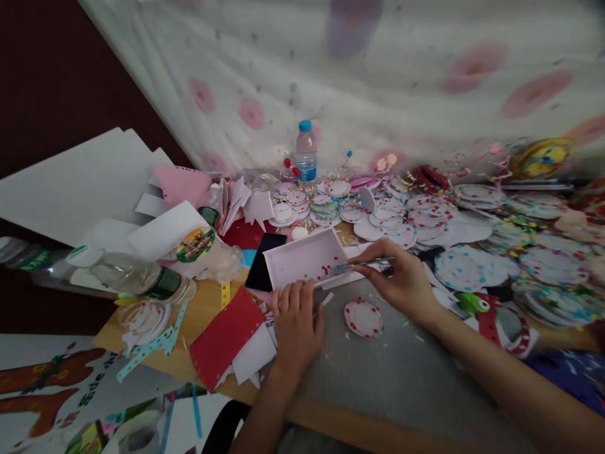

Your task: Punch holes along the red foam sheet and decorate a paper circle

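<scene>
A shallow white box (302, 257) lies tilted on the table, with several small red dots (326, 270) in its near right corner. In my right hand (401, 280) is a pair of slim metal tweezers (373, 260), pinched between thumb and fingers, its tips down inside the box by the dots. My left hand (297, 321) lies at the box's near edge, fingertips touching it, fingers and thumb apart. Between my hands, a round white paper piece (363, 317) with red dots around its rim rests on the grey mat (378, 372).
A black phone (261, 265) lies left of the box. Piles of dotted paper rounds (472, 268) spread across the back and right. A blue-capped bottle (306, 154) stands behind; another bottle (137, 274) lies at left. Red card (227, 337) and paper scraps lie beside my left hand.
</scene>
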A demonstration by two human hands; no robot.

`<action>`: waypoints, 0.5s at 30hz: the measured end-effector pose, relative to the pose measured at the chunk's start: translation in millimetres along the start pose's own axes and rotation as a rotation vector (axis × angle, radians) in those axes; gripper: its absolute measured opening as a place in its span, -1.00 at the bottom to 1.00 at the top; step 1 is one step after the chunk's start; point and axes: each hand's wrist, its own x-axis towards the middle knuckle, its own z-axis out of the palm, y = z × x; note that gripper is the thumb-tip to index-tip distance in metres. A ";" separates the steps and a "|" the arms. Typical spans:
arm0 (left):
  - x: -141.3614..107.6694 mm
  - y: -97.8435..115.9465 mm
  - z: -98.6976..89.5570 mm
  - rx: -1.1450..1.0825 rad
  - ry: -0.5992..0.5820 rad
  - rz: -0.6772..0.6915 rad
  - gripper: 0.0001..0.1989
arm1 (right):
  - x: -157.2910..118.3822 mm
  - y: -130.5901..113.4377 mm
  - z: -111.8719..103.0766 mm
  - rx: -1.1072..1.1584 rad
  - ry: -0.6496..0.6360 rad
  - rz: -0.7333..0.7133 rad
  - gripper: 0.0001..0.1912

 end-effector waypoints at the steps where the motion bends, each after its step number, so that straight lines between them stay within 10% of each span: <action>1: -0.9 0.0 0.4 -0.004 0.001 -0.001 -0.57 | 5.6 4.1 6.9 -0.078 -0.042 -0.035 -0.91; 15: 0.9 -1.5 -0.5 -0.015 -0.023 -0.008 -0.53 | 26.3 16.0 32.0 -0.368 -0.270 -0.099 -0.91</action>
